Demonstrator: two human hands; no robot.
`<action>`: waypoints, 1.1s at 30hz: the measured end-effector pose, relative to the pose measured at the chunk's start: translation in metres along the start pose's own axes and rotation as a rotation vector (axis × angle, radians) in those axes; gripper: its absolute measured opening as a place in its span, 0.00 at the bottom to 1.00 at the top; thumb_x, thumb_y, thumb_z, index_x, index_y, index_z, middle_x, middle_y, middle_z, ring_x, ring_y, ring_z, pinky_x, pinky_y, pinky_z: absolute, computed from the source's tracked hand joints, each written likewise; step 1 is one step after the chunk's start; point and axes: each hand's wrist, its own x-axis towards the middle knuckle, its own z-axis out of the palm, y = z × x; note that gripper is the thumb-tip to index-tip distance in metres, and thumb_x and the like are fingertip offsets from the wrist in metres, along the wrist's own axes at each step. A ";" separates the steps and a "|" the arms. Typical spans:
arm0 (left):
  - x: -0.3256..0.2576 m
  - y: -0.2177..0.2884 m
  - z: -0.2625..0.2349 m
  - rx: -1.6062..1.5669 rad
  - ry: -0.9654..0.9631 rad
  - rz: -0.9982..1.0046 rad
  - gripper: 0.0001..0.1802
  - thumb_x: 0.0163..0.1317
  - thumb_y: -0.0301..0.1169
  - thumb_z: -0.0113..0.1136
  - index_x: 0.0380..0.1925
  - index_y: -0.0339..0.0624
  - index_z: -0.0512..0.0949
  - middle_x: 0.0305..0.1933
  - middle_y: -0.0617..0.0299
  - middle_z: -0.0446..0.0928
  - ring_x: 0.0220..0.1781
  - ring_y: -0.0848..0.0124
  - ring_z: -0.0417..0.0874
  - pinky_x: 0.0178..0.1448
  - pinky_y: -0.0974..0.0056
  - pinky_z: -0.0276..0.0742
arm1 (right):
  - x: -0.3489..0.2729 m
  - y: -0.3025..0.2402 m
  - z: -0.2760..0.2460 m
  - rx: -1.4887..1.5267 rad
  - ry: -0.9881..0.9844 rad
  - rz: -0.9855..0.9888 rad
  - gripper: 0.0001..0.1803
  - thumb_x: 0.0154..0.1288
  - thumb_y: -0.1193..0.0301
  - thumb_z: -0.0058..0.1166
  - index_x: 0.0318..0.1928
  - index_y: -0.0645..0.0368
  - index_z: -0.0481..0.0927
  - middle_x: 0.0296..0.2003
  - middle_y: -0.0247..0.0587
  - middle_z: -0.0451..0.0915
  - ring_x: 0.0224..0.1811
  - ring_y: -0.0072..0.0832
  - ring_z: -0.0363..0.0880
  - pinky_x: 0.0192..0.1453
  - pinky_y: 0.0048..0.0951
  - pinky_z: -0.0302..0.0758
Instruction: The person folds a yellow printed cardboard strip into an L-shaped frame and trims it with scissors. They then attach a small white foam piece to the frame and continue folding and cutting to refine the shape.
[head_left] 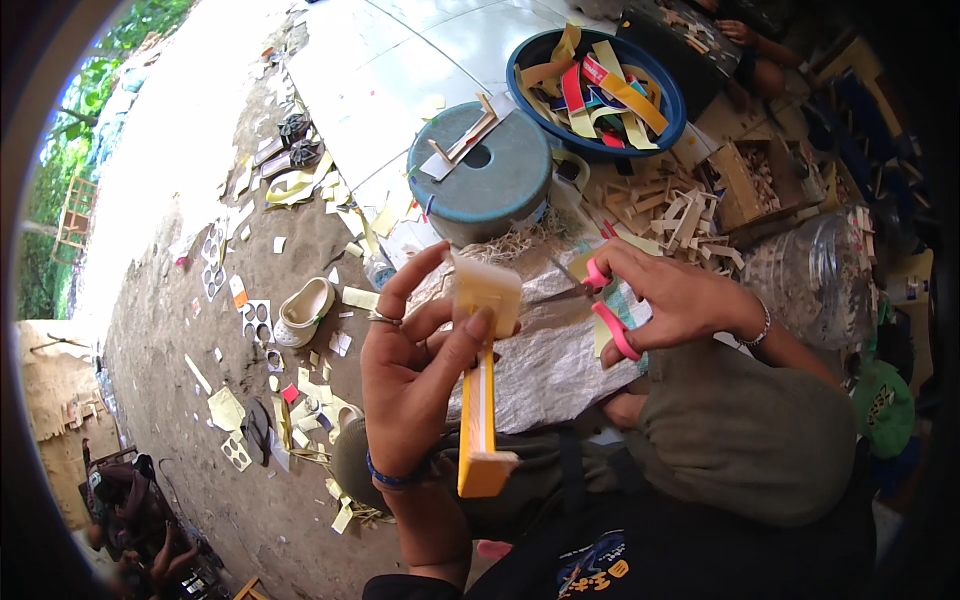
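Upright between the fingers and thumb of my left hand point(405, 385) is a bracket-shaped piece point(478, 420), with a yellow and white stem, a pale block at its top and a yellow foot at its bottom. My thumb presses near the pale block. To the right, my right hand point(680, 290) grips pink-handled scissors point(618, 335) with fingers in the loops. Their blades are spread and point left toward the piece, partly blurred. Under both hands a white woven sack point(545, 375) covers the ground by my legs.
An upturned grey-green tub point(440, 150) carries a small wooden bracket point(470, 140). Beyond it a blue basin point(680, 115) holds coloured strips. Wooden pieces point(690, 215) lie heaped beside a box point(740, 195). Paper scraps and a pale clog point(303, 312) lie left; other people sit at the edges.
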 end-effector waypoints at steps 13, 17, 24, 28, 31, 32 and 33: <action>0.000 0.002 0.002 -0.308 0.079 -0.023 0.26 0.71 0.22 0.62 0.62 0.36 0.60 0.53 0.38 0.83 0.55 0.49 0.88 0.52 0.57 0.91 | -0.016 0.123 0.077 -0.350 -0.210 0.345 0.33 0.59 0.52 0.70 0.49 0.69 0.73 0.44 0.60 0.82 0.50 0.55 0.83 0.54 0.49 0.78; -0.001 0.001 0.001 -0.183 0.016 -0.047 0.26 0.70 0.21 0.63 0.61 0.37 0.60 0.54 0.39 0.83 0.54 0.51 0.88 0.51 0.58 0.91 | 0.008 0.085 0.046 -0.259 -0.121 0.274 0.25 0.65 0.56 0.67 0.50 0.63 0.77 0.44 0.55 0.83 0.50 0.53 0.83 0.55 0.45 0.78; -0.005 -0.012 0.008 -0.136 -0.143 -0.125 0.28 0.67 0.19 0.65 0.61 0.40 0.62 0.48 0.49 0.84 0.48 0.58 0.90 0.49 0.61 0.89 | 0.033 -0.032 -0.023 0.456 0.087 -0.153 0.22 0.77 0.57 0.58 0.62 0.56 0.78 0.55 0.39 0.82 0.55 0.31 0.82 0.58 0.34 0.78; -0.006 -0.015 0.009 -0.107 -0.267 -0.155 0.30 0.68 0.18 0.65 0.63 0.38 0.59 0.48 0.52 0.84 0.47 0.66 0.89 0.49 0.67 0.86 | 0.033 -0.060 -0.028 0.032 0.130 -0.416 0.18 0.77 0.59 0.58 0.57 0.58 0.79 0.54 0.42 0.80 0.55 0.40 0.83 0.57 0.38 0.78; -0.007 -0.014 0.007 -0.022 -0.305 -0.136 0.32 0.67 0.18 0.67 0.64 0.37 0.60 0.49 0.53 0.85 0.48 0.69 0.88 0.47 0.70 0.84 | 0.027 -0.061 -0.031 -0.114 0.089 -0.353 0.15 0.76 0.60 0.58 0.51 0.59 0.79 0.50 0.44 0.79 0.51 0.45 0.82 0.53 0.41 0.77; -0.007 -0.013 0.007 0.011 -0.318 -0.131 0.31 0.66 0.17 0.67 0.64 0.36 0.61 0.49 0.53 0.85 0.48 0.69 0.88 0.48 0.70 0.84 | 0.025 -0.060 -0.032 -0.124 0.074 -0.322 0.15 0.76 0.61 0.58 0.49 0.59 0.78 0.49 0.45 0.79 0.50 0.46 0.82 0.52 0.41 0.77; -0.008 -0.012 0.006 0.044 -0.330 -0.124 0.31 0.66 0.17 0.67 0.64 0.36 0.62 0.49 0.53 0.85 0.49 0.69 0.88 0.50 0.70 0.84 | 0.024 -0.060 -0.031 -0.101 0.086 -0.346 0.14 0.76 0.61 0.58 0.48 0.59 0.78 0.47 0.45 0.79 0.48 0.46 0.82 0.52 0.42 0.76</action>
